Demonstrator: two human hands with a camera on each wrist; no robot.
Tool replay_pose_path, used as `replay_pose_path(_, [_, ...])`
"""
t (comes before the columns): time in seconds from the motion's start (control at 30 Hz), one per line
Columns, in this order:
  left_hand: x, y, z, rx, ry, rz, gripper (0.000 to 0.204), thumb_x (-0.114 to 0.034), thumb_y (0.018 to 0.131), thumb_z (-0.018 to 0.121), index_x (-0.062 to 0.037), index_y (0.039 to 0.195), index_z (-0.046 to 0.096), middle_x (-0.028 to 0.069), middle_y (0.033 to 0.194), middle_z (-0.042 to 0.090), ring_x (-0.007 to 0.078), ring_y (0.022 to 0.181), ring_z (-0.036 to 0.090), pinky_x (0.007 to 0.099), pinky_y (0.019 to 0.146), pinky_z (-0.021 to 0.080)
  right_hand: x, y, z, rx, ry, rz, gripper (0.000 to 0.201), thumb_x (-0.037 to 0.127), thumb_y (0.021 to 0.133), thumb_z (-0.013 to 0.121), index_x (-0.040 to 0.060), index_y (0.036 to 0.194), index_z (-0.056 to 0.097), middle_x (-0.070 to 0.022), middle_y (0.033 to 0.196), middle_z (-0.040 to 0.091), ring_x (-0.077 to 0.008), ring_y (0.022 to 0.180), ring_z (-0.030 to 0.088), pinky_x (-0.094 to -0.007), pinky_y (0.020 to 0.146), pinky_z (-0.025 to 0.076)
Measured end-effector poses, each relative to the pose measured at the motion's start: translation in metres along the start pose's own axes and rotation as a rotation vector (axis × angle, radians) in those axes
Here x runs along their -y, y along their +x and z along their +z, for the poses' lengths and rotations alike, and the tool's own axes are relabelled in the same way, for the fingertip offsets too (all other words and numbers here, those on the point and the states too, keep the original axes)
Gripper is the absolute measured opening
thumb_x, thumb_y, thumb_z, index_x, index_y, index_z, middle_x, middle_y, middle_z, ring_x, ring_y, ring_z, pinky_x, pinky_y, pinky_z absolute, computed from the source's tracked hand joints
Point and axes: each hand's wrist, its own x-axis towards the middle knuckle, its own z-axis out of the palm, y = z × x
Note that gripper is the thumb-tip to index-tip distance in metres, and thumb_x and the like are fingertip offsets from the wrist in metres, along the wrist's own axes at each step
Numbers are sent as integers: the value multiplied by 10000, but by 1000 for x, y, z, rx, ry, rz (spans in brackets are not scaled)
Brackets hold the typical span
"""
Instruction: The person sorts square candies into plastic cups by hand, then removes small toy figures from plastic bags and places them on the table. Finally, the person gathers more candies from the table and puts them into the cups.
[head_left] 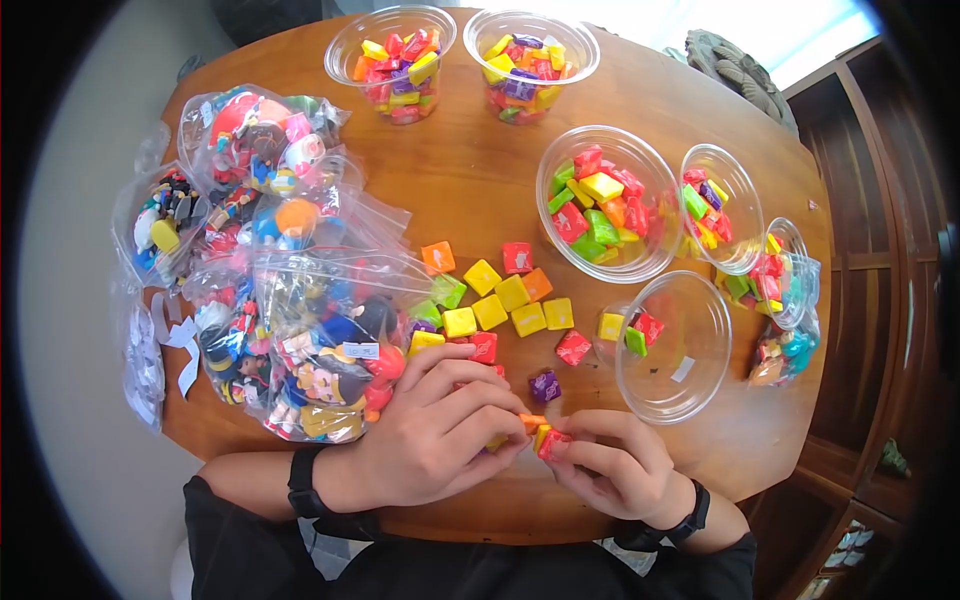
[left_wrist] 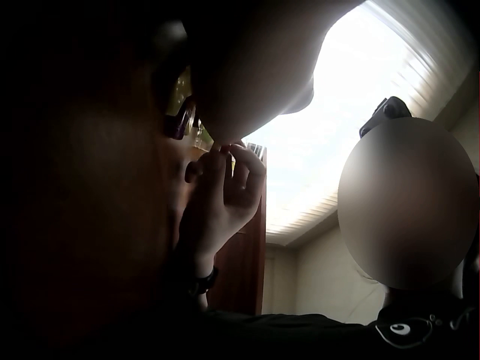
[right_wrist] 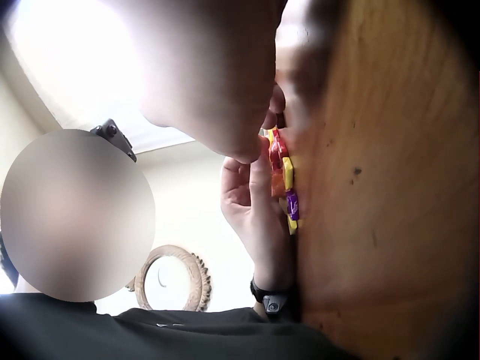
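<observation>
Low in the head view, my left hand (head_left: 430, 440) pinches an orange wrapped candy (head_left: 531, 421) at its fingertips. Facing it, my right hand (head_left: 625, 468) holds a red wrapped candy (head_left: 552, 445) and a yellow wrapped candy (head_left: 541, 436) between thumb and fingers. The candies meet between the two hands. A purple candy (head_left: 545, 386) lies just beyond them. Past my left hand spread loose square candies, among them a yellow one (head_left: 491, 312) and a red one (head_left: 573, 347). In the right wrist view, several candies (right_wrist: 288, 172) line up beside my left hand, partly hidden by it.
A clear cup (head_left: 673, 405) with a few candies lies tipped at right. Fuller clear cups (head_left: 608, 272) stand behind it, with two more (head_left: 392, 100) at the far edge. Plastic bags of small figures (head_left: 320, 330) cover the table's left side. Wooden shelves (head_left: 860, 330) stand at right.
</observation>
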Motion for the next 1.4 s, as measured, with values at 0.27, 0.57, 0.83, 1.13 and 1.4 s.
replay_pose_path(0.27, [0,1,4,47,71,31,309,-209,829,944,-172,1050,731,-19,1055,747,236,1130,697,520,1155,476,-2,3,1,-23,24,7,339,-12,878,881,26,1191,758,-155,1174,749,-227,829,738,-317,675,591])
replay_pose_path(0.57, [0,0,4,81,123,0,424,-245,841,916,-154,1229,770,11,1113,702,242,1176,667,516,1151,483,-3,6,-3,81,-38,20,400,-45,816,924,16,1154,720,-184,1172,727,-253,930,774,-337,760,646])
replay_pose_path(0.83, [1,-1,5,74,133,-12,419,-257,826,921,-136,1197,766,27,1142,686,261,1205,647,517,1128,495,-1,6,3,95,-65,78,408,-28,827,920,26,1175,713,-167,1197,721,-273,933,765,-343,735,640])
replay_pose_path(1.13, [2,-3,7,68,134,-7,444,-277,847,917,-163,1250,768,12,1142,665,250,1211,637,508,1133,487,-1,4,6,75,-60,97,336,9,870,883,43,1172,739,-118,1211,754,-283,939,747,-372,788,608])
replay_pose_path(1.4, [1,-2,6,80,115,-21,445,-295,853,912,-163,1252,763,15,1148,665,256,1214,639,511,1143,475,-2,2,5,96,-38,91,489,-20,842,918,32,1264,676,-173,1268,729,-203,815,712,-316,702,602])
